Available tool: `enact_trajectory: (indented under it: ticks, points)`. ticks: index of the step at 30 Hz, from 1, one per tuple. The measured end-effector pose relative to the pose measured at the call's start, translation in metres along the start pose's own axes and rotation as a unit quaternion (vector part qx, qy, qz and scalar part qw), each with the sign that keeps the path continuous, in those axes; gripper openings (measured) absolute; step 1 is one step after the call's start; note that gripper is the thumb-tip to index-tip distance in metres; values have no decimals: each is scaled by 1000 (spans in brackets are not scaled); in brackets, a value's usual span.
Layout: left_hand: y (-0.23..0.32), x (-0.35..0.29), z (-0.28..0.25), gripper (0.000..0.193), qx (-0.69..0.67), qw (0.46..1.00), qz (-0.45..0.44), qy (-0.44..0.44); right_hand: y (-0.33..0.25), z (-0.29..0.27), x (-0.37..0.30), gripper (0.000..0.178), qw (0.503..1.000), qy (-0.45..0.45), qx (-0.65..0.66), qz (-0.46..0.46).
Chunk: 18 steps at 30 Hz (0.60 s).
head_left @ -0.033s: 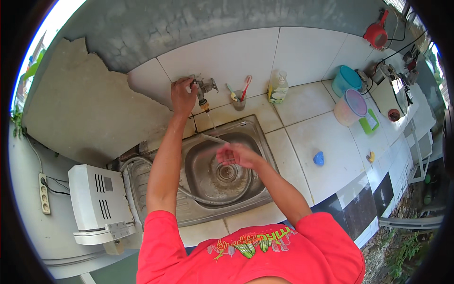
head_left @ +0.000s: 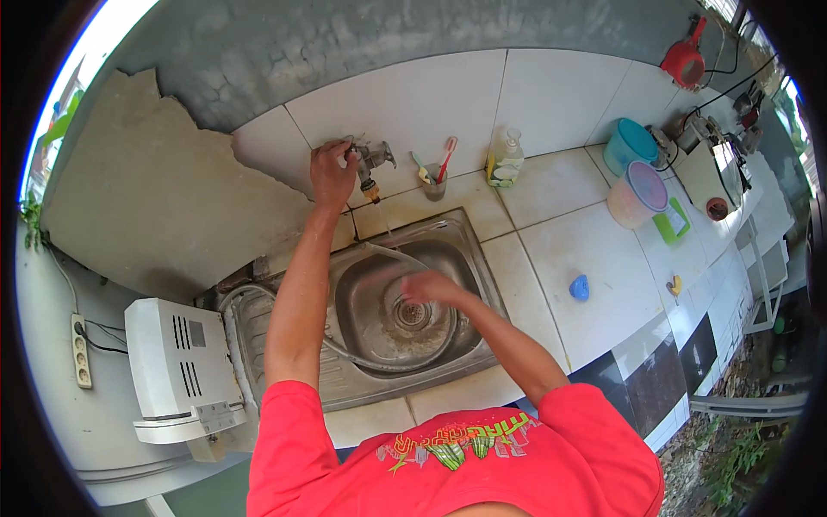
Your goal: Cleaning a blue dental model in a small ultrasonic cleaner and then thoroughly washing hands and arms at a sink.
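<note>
Fingers of the left hand (head_left: 332, 172) wrap around the handle of the tap (head_left: 372, 159) on the tiled wall, pressed together on it, so the grip is closed on the tap. Just below those fingers the spout points down, and a thin stream of water seems to fall from it toward the sink (head_left: 469, 258), though it is faint. The right hand (head_left: 428, 286) hangs lower, over the middle of the steel bowl and just above the drain (head_left: 412, 314); it is blurred, so I cannot tell whether its fingers are spread or closed, and it seems to hold nothing.

Judging by this, the step in hand is working the tap while the other hand is rinsed under it. The next move calls for a steady turn of the handle with the left fingers, and for the right hand to stay under the line of the spout.

A grey hose (head_left: 366, 358) curls round inside the bowl, below the right hand. To the right of the tap fingers stands a cup with toothbrushes (head_left: 435, 177), then a soap bottle (head_left: 504, 161) on the tiled tabletop (head_left: 560, 250). Farther right lie a small blue object (head_left: 580, 287), a lidded tub (head_left: 636, 193) and a teal bucket (head_left: 629, 145). Left of the sink, well apart from both hands, sits a white box-shaped appliance (head_left: 177, 362).
</note>
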<state>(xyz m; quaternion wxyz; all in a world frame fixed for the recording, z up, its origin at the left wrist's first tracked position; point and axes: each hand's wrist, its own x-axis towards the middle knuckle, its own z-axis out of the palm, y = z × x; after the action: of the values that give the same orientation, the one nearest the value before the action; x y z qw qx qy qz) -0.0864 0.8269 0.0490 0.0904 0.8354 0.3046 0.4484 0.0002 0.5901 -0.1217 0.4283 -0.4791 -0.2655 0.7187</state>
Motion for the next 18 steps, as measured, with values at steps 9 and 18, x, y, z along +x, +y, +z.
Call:
enact_trajectory:
  ticks: [9,18]
  points:
    - [-8,-2,-12,23,36,999,-9,-16,-81,43,-65,39,973,-162,80,-146]
    - [77,-9,12,38,157,986,29,58,-90,-71,-56,22,868,329,-203,-312]
